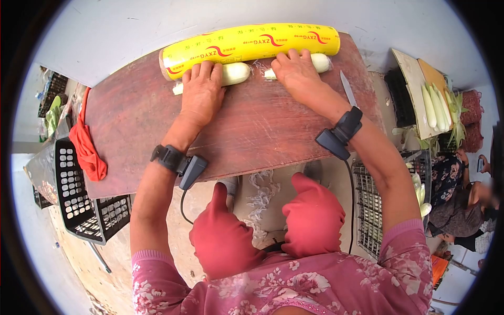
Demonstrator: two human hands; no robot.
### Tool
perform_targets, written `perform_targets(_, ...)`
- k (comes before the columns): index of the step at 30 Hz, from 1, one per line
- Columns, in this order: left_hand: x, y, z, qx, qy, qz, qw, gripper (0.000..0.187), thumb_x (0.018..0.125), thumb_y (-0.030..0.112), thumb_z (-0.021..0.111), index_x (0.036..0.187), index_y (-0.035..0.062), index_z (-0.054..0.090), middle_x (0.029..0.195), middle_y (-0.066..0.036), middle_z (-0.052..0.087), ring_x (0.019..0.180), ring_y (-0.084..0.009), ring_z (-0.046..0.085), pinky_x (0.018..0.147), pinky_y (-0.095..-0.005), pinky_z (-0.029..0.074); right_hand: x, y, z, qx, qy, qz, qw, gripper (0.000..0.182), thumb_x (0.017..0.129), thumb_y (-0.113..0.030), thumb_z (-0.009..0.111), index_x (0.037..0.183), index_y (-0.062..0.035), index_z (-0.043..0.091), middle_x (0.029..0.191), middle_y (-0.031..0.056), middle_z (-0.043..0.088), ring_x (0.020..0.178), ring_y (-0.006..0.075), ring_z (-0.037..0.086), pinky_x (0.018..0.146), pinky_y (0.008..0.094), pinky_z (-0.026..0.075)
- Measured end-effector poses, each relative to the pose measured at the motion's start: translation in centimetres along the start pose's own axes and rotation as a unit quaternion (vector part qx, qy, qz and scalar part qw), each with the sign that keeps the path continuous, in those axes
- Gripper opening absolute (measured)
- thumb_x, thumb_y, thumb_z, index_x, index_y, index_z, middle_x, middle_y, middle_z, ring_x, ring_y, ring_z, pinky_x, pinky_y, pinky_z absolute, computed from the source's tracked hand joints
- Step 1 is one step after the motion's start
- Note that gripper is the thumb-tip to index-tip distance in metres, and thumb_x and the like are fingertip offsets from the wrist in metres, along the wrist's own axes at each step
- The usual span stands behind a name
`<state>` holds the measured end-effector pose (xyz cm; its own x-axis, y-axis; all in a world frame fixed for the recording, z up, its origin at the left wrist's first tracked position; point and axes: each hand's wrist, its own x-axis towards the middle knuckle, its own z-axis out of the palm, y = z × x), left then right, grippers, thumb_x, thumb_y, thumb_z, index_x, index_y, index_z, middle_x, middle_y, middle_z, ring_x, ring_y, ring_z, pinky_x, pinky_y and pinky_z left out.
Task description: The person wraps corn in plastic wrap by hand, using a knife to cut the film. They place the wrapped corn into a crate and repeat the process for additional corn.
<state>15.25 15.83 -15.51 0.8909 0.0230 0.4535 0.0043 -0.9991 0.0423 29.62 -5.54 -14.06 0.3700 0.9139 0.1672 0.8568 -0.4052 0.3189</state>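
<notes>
My left hand point(202, 90) lies over a smooth, long, pale green vegetable point(236, 74), its fingers curled across the far side. Clear film shows around the vegetable's cut left end. Beside it, my right hand point(298, 72) grips a second pale green vegetable point(321, 63), also with clear film about its ends. Both vegetables lie on the reddish-brown tabletop point(252, 126), close in front of a big yellow roll of plastic wrap point(252, 44). A knife point(347, 89) rests on the table to the right of my right hand. The thumbs are partly hidden.
A red cloth point(86, 147) hangs off the table's left edge above a black crate point(73, 189). At right stands another crate point(367, 205) with vegetables. Farther right, long pale vegetables point(436, 107) lie on a board, and another person point(462, 199) sits nearby.
</notes>
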Motion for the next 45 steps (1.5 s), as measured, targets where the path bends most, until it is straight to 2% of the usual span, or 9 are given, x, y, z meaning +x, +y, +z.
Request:
perform_targets(6,0.5,0.0,-0.3,0.082,-0.026,0.024,0.996,0.039,0.081,0.012,0.067,0.119,0.0046,0.060,0.109,-0.008,0.057,0.107,-0.0270,0.053,0.096,-0.0445,0.039,0.0,0.1,0.2,0.006,0.004,-0.008,1.000,0.019,0.076,-0.002,0.066,0.095,-0.0066,0.064,0.097,0.0098,0.062,0.096,0.0273,0.058,0.086,0.0436,0.040)
perform_targets(12,0.5,-0.4,-0.5,0.097,-0.016,0.054,0.994,0.036,0.083,0.011,0.064,0.118,0.0049,0.060,0.108,-0.008,0.056,0.105,-0.0271,0.054,0.102,-0.0468,0.037,0.1,1.4,-0.2,0.106,-0.029,-0.041,0.993,0.023,0.078,-0.002,0.065,0.101,-0.0048,0.061,0.104,0.0141,0.065,0.103,0.0305,0.060,0.091,0.0462,0.041)
perform_targets(15,0.6,-0.8,-0.6,0.097,-0.026,0.065,0.993,0.036,0.083,0.010,0.063,0.118,0.0048,0.060,0.108,-0.008,0.056,0.106,-0.0271,0.054,0.104,-0.0476,0.036,0.4,2.0,-1.5,0.140,-0.117,-0.023,0.983,0.028,0.078,0.002,0.063,0.105,-0.0042,0.058,0.106,0.0143,0.065,0.105,0.0318,0.060,0.090,0.0460,0.042)
perform_targets(18,0.6,-0.8,-0.9,0.100,-0.041,0.071,0.992,0.037,0.082,0.009,0.063,0.119,0.0048,0.059,0.109,-0.008,0.056,0.106,-0.0273,0.054,0.105,-0.0481,0.035,-0.2,2.4,-1.8,0.179,-0.105,-0.020,0.978,0.030,0.077,0.005,0.063,0.106,-0.0033,0.057,0.103,0.0135,0.064,0.104,0.0329,0.059,0.089,0.0472,0.042)
perform_targets(21,0.7,-0.9,-1.0,0.105,-0.048,0.074,0.991,0.037,0.082,0.009,0.064,0.119,0.0048,0.059,0.110,-0.008,0.055,0.108,-0.0273,0.054,0.105,-0.0482,0.035,-1.1,2.9,-0.6,0.220,-0.086,-0.027,0.971,0.045,0.076,0.009,0.063,0.117,-0.0066,0.056,0.110,0.0107,0.058,0.110,0.0303,0.053,0.093,0.0436,0.036)
perform_targets(27,0.9,-1.2,-1.1,0.081,-0.067,0.071,0.992,0.040,0.082,0.009,0.066,0.120,0.0039,0.059,0.111,-0.009,0.056,0.111,-0.0277,0.053,0.106,-0.0474,0.034,-3.0,2.6,-0.8,0.223,-0.004,0.019,0.975,0.051,0.076,-0.006,0.078,0.124,-0.0121,0.060,0.113,0.0032,0.056,0.111,0.0226,0.050,0.092,0.0386,0.028)
perform_targets(36,0.1,-2.3,-0.7,0.017,-0.039,0.069,0.997,0.057,0.081,0.014,0.074,0.133,0.0026,0.053,0.121,-0.013,0.058,0.118,-0.0315,0.051,0.109,-0.0474,0.032,-2.5,4.0,0.1,0.207,-0.021,0.002,0.978,0.056,0.075,-0.009,0.080,0.125,-0.0115,0.054,0.113,0.0044,0.059,0.114,0.0250,0.052,0.090,0.0443,0.034)
perform_targets(42,-0.2,-2.3,-0.9,-0.020,-0.026,0.062,0.998,0.063,0.078,0.021,0.079,0.131,0.0004,0.054,0.126,-0.015,0.058,0.121,-0.0346,0.050,0.109,-0.0478,0.033,-2.8,3.1,1.2,0.154,0.029,0.009,0.988,0.051,0.078,-0.013,0.078,0.124,-0.0103,0.055,0.117,0.0056,0.059,0.116,0.0258,0.053,0.096,0.0443,0.034)
perform_targets(45,-0.4,-2.4,-0.3,-0.041,-0.010,0.045,0.998,0.064,0.076,0.022,0.081,0.130,0.0009,0.055,0.126,-0.015,0.058,0.119,-0.0350,0.052,0.105,-0.0470,0.037,-3.0,3.1,1.0,0.186,0.040,0.017,0.982,0.055,0.077,-0.014,0.079,0.125,-0.0103,0.054,0.118,0.0066,0.059,0.116,0.0263,0.054,0.099,0.0442,0.033)
